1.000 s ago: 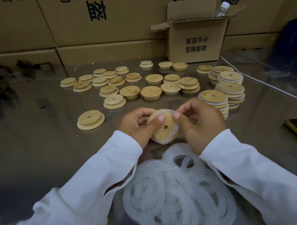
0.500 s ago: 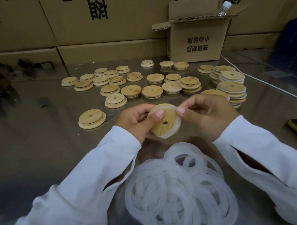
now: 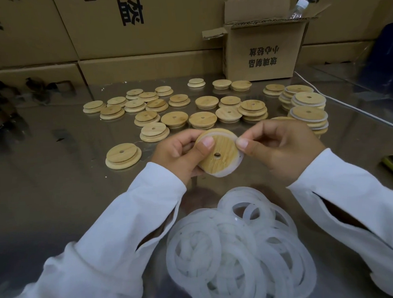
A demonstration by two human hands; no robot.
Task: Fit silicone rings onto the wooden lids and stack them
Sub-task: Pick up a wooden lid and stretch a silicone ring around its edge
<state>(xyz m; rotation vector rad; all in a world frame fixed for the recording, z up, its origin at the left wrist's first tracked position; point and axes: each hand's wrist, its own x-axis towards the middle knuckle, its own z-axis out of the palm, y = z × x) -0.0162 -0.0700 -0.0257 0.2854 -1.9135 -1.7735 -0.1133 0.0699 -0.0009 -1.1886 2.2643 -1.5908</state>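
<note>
Both hands hold one wooden lid [image 3: 218, 155] tilted above the table [image 3: 57, 188]. Your left hand [image 3: 180, 154] grips it, thumb pressed on its face and fingers curled behind, while your right hand [image 3: 279, 149] pinches the silicone ring [image 3: 238, 166] at the lid's upper right edge. Loose rings [image 3: 240, 248] pile nearest you, bare lids [image 3: 174, 118] lie beyond, and ringed stacks [image 3: 309, 115] stand to the right.

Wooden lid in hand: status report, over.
Left hand grips round wooden lid. Right hand pinches translucent silicone ring at rim. Nothing blocking.
</note>
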